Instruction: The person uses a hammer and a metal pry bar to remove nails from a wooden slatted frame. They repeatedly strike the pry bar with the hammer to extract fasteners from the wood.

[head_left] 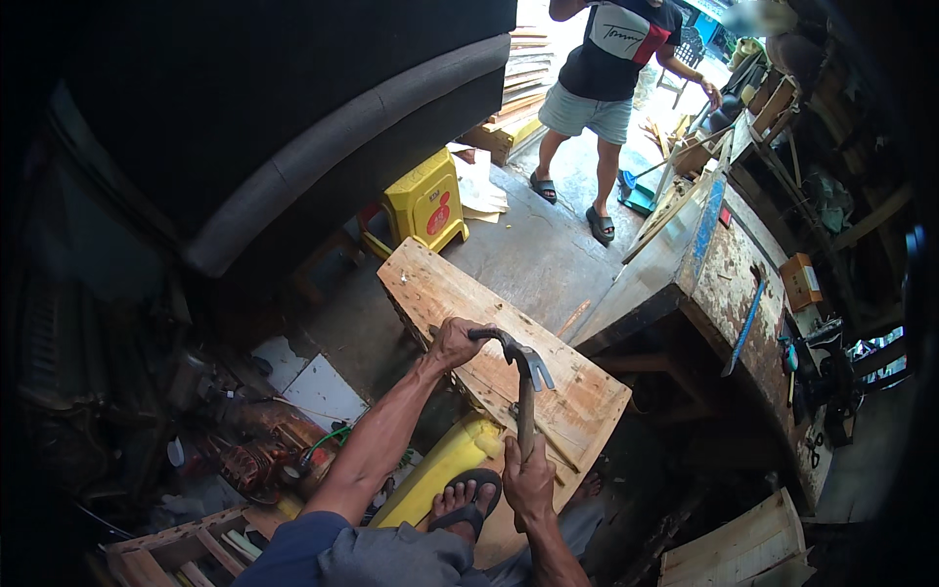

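My right hand [531, 476] is closed round the wooden handle of a claw hammer [526, 421], its metal head raised over the plank top of a low wooden bench [587, 391]. My left hand [456, 343] is closed on a dark curved metal bar [491, 335], which meets or overlaps the hammer head; whether they touch I cannot tell. A thin stick [558, 448] lies on the planks beside the hammer handle. My foot in a black flip-flop [475, 484] rests by a yellow padded piece [430, 479] at the bench's near end.
Beyond the bench, a yellow plastic stool [425, 201] stands by a large dark upholstered piece [352, 108]. A person [606, 88] in shorts and sandals stands farther off. At right, a worn worktable [738, 264] carries a blue bar [745, 323]. Clutter and machine parts [264, 460] fill the left floor.
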The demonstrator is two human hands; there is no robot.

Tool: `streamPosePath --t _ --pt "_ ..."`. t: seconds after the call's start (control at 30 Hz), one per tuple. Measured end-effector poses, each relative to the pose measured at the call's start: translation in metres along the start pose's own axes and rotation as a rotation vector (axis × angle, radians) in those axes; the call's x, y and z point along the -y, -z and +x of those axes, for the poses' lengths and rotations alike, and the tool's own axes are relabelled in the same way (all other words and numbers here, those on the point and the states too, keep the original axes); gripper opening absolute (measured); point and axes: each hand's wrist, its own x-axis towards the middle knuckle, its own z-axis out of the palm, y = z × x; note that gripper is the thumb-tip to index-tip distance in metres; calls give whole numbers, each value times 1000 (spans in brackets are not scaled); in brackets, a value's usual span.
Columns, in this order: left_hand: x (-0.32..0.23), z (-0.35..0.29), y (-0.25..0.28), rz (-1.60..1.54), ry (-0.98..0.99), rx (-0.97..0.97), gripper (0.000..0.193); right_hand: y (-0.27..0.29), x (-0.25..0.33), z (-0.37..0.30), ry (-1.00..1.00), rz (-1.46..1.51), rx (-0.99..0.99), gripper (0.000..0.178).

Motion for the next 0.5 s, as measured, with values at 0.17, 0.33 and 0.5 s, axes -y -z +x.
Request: streamPosePath --t 0.17,0.33,0.5 --pt "25 -30 -1 31 -71 -7 30 41 42 -16 183 964 -204 43" --pt "4 8 2 133 -90 -18 33 2 -15 -3 -29 -12 112 36" --pt "22 -1 7 96 -141 28 32 1 7 -10 479 1027 -342 44"
